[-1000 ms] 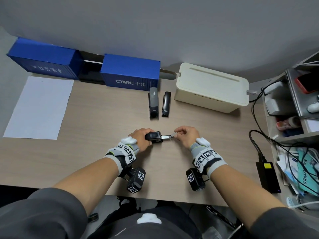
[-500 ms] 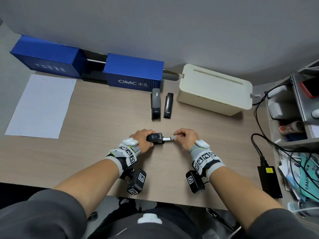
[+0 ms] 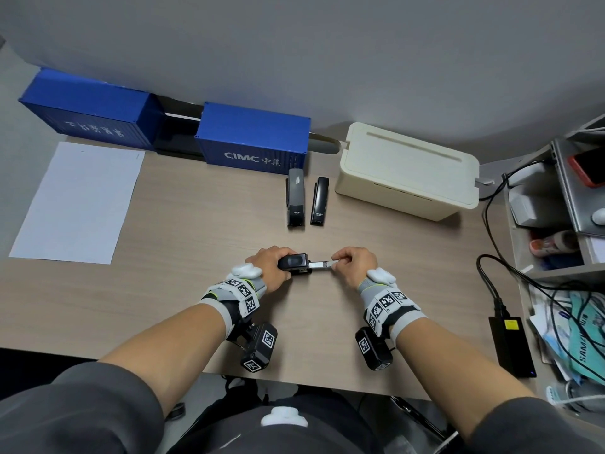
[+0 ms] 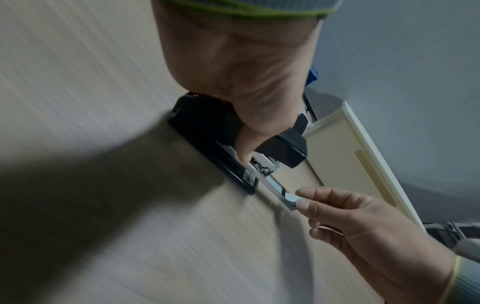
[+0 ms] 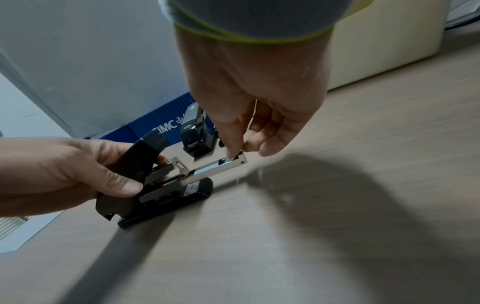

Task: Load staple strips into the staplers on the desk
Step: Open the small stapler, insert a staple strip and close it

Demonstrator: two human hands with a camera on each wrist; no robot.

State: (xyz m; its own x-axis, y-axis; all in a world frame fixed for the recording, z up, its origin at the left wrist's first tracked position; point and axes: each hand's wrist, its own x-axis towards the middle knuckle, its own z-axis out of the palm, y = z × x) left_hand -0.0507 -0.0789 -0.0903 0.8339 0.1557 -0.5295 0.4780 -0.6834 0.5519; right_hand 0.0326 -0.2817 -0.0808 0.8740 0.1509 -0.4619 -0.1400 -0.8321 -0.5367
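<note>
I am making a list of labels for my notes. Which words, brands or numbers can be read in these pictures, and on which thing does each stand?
"CIMC", then Chinese characters I cannot read surely: near blue container box.
White characters, too blurred: far blue container box.
Small white brand marks, too small: two black staplers.
"SAM...", cut off: teal packet.

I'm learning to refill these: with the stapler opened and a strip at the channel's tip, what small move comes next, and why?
Probably lower the staple strip flat into the channel: the right hand pinches it at the open end, while the left hand holds the stapler open.
</note>
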